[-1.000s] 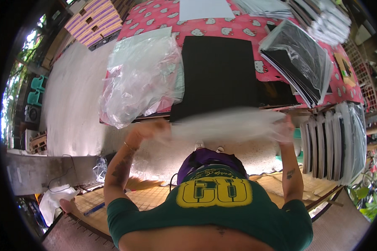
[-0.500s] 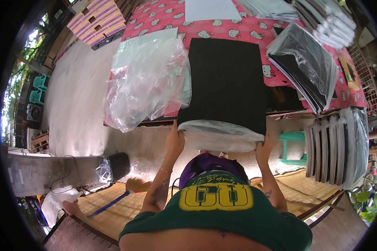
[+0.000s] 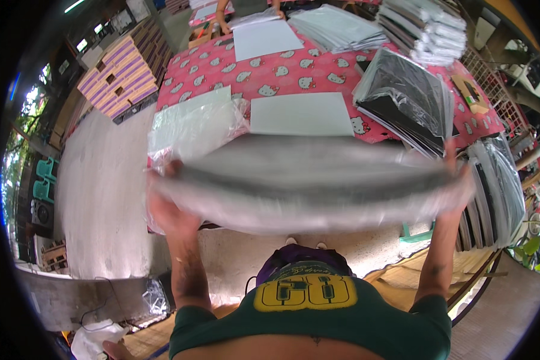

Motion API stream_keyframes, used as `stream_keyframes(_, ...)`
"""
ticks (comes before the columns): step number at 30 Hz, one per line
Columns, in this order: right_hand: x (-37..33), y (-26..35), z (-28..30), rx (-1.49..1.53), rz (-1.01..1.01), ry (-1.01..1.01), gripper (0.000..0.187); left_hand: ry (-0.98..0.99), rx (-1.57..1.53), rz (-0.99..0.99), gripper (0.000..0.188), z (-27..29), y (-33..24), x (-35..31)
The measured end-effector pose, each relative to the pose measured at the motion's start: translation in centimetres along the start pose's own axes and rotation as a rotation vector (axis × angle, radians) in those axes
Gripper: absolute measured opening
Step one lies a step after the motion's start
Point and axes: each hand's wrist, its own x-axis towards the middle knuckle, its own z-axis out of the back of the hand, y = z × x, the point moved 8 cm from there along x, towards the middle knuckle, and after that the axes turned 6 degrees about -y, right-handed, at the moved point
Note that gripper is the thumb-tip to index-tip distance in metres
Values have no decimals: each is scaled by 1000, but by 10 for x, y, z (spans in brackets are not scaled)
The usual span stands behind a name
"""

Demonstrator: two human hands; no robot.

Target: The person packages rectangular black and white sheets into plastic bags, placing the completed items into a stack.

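Note:
Between my hands a black sheet [image 3: 306, 189] in a clear plastic sleeve is stretched out wide, blurred by motion and bowed along its length. My left hand [image 3: 179, 207] grips its left end, and my right hand [image 3: 458, 186] grips the right end; the fingers of both are smeared. Beyond it, a pale sheet [image 3: 301, 114] lies flat on the pink patterned tablecloth [image 3: 270, 78]. Loose clear plastic sleeves [image 3: 201, 129] lie left of that sheet, partly hidden by what I hold. To the right is a pile of black sheets in plastic [image 3: 405, 96].
Bundles of sheets in plastic [image 3: 495, 186] stand right of the table. Another person's hands [image 3: 223, 24] touch a white sheet [image 3: 267, 41] at the far side. More wrapped stacks [image 3: 423, 30] lie far right. Stacked boxes [image 3: 123, 75] stand at left.
The black sheet has come up off the table, swung lengthwise across in front of me and blurred. My hands have moved wider apart. The pale sheet beneath is uncovered, and my view takes in more of the far side.

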Motion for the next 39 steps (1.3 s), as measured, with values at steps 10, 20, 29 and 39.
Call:
stream_keyframes(10, 214, -53, -43, 162, 28, 62, 21, 448, -66, 68, 24, 77, -6, 225)
stream_keyframes(20, 147, -200, 119, 327, -93, -99, 13, -362, 416, 292, 8, 251, 120, 123)
stream_keyframes(29, 171, -86, 45, -311, 411, -195, 27, -233, 1194, 271, 18, 196, 89, 113)
stream_keyframes(39, 175, -190, 153, -530, 175, -145, 28, -278, 868, 232, 25, 222, 112, 121)
